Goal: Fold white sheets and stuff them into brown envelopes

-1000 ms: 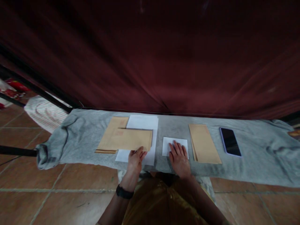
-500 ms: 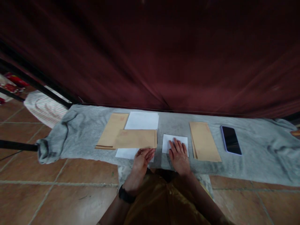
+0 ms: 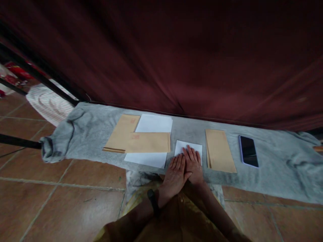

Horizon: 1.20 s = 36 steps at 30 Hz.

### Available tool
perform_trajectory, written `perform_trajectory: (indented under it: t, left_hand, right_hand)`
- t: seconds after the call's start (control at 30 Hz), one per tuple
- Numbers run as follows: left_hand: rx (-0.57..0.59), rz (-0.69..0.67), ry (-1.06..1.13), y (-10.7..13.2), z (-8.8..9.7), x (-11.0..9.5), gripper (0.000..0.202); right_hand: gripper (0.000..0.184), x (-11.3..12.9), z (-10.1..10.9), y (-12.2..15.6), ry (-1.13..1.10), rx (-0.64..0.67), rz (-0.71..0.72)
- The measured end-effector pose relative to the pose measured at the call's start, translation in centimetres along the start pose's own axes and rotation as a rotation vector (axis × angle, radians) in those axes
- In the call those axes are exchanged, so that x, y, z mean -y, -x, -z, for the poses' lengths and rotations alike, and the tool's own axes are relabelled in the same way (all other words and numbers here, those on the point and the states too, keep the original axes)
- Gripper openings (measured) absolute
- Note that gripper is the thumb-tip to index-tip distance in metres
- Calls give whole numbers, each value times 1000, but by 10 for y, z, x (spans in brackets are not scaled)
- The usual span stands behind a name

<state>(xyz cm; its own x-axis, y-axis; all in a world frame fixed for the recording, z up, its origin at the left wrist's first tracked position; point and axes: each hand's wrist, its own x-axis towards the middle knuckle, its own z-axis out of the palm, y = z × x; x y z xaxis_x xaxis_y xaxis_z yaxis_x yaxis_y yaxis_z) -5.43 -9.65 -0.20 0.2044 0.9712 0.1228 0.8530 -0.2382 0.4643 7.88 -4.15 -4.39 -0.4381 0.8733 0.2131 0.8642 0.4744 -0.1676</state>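
Observation:
A small white sheet of paper [image 3: 181, 147], seemingly folded, lies on the grey cloth in front of me. My right hand [image 3: 193, 165] rests flat on it with the fingers stretched out. Beside it, touching it at the thumb, my left hand [image 3: 176, 174] lies palm down with straight fingers on the paper's near left edge. Both hands are open and cover the paper's lower part. Left of them a brown envelope [image 3: 148, 142] lies across larger white sheets [image 3: 154, 123]. More brown envelopes [image 3: 123, 131] lie under its left end.
Another stack of brown envelopes [image 3: 220, 151] is right of my hands, and a phone in a purple case [image 3: 248, 151] lies beyond it. A dark red curtain [image 3: 176, 60] hangs behind the cloth-covered surface [image 3: 85, 134]. Black bars [image 3: 20, 140] stand at the left.
My left hand has moved right, from the near edge of the crossing envelope to the small white paper beside my right hand. My right hand stays on the paper. The view has shifted slightly.

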Motion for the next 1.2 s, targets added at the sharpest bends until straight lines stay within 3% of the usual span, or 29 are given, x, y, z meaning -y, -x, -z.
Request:
perform_trajectory:
  t: [0.1,0.3,0.57,0.83,1.2]
  left_hand:
    - [4,-74,-171,3,-10,10,76]
    - [42,-155,-297,13,-17,29,88]
    - [183,-178,-395,10,-19,27,96]
    - [177,-214,-416,11,-12,28,90]
    - [210,-165,-419,15,-11,31,95]
  right_hand:
    - [56,-5,-4,2,15,0,26]
    - [51,-17,-4,12,-27,-30,61]
    - [54,-21,10,45,-64,-13,123]
    - [57,-20,13,63,-94,-16,119]
    - [58,-26,18,77,-121,-13,57]
